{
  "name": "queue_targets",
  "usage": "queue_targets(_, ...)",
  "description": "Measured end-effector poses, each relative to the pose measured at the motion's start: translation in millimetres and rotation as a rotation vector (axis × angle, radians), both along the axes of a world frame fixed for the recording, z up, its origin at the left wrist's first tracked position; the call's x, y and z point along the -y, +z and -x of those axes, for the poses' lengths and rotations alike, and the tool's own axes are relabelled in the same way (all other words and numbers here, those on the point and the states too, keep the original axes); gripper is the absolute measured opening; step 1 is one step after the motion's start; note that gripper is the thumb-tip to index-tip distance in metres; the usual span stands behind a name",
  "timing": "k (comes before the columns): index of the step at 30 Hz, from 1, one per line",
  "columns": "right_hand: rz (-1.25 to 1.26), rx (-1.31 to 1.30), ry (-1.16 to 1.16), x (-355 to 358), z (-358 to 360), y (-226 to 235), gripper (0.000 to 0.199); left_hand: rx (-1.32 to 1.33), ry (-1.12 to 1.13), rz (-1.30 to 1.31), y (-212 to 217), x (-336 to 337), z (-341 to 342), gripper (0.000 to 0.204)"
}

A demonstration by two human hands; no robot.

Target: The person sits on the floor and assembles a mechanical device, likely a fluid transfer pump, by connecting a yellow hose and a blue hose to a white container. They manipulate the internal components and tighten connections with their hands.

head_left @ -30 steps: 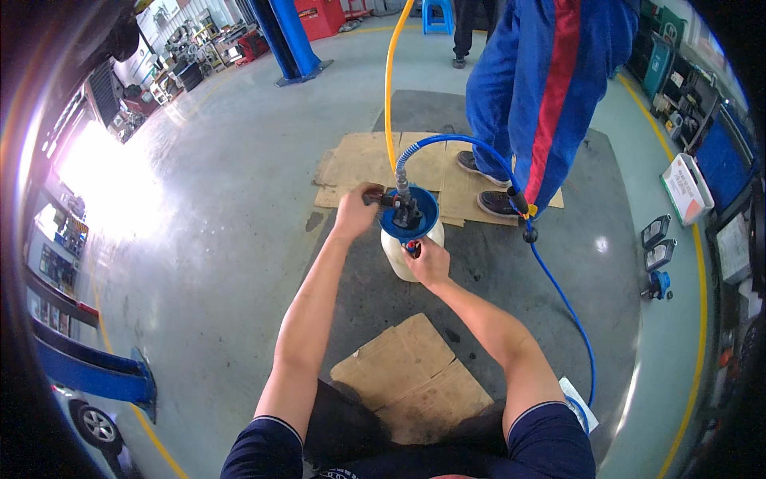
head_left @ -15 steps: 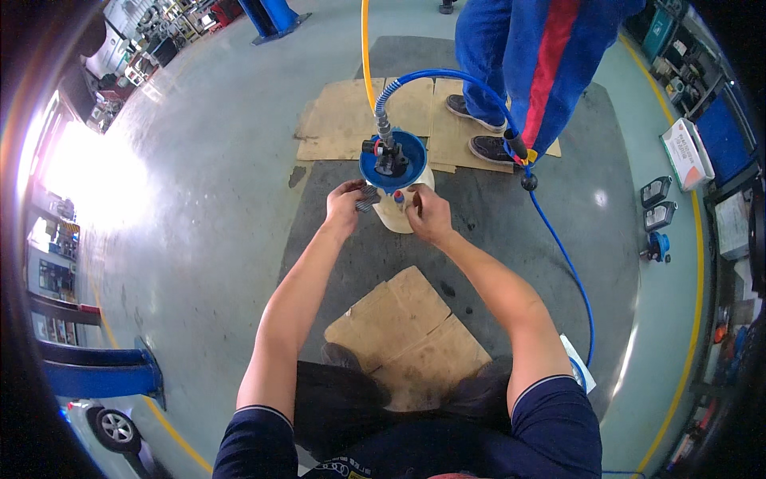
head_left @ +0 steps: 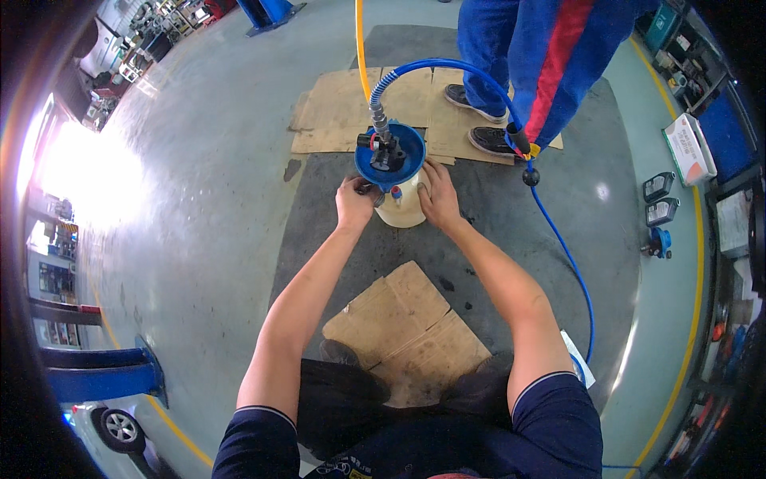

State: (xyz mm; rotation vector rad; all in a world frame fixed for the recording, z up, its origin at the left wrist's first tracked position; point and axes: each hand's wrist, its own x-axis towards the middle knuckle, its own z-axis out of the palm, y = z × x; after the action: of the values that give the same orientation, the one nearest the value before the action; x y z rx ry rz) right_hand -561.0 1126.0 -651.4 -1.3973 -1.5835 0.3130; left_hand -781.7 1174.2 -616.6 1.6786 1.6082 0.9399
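Note:
A whitish translucent tank (head_left: pixel 405 211) stands on the dark floor area in front of me, with a round blue bowl (head_left: pixel 414 152) on top. Inside the bowl sits a black and metal fitting (head_left: pixel 388 153), joined to a spring-sleeved hose end. A small red and blue valve (head_left: pixel 396 192) shows on the tank's near side. My left hand (head_left: pixel 355 204) is closed at the bowl's lower left, on a small dark thing mostly hidden by the fingers. My right hand (head_left: pixel 440 193) grips the tank's right side, fingers and thumb against its wall.
A blue hose (head_left: pixel 447 63) arcs rightward past a standing person's legs (head_left: pixel 511 76); a yellow hose (head_left: pixel 361 48) rises from the fitting. Cardboard (head_left: pixel 407 327) lies before my knees, more cardboard (head_left: pixel 331 120) beyond the tank. Black bottles (head_left: pixel 661 199) stand at right.
My left hand has moved slightly right, closer against the tank, and the grey ribbed thing in it is now mostly hidden. My right hand has gone from a pinch to gripping the tank's side.

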Motion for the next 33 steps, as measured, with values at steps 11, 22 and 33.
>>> queue_targets(11,-0.005,-0.033,0.007,4,9,-11,0.059,-0.027,-0.226,-0.189,5,35,4,0.014)
queue_targets(22,0.049,-0.048,-0.023,5,1,-14,0.051,-0.158,-0.45,0.119,-44,67,41,0.016)
queue_targets(33,0.827,-0.905,0.369,63,-6,-4,0.04,0.335,-0.247,0.324,-28,72,-24,0.022)
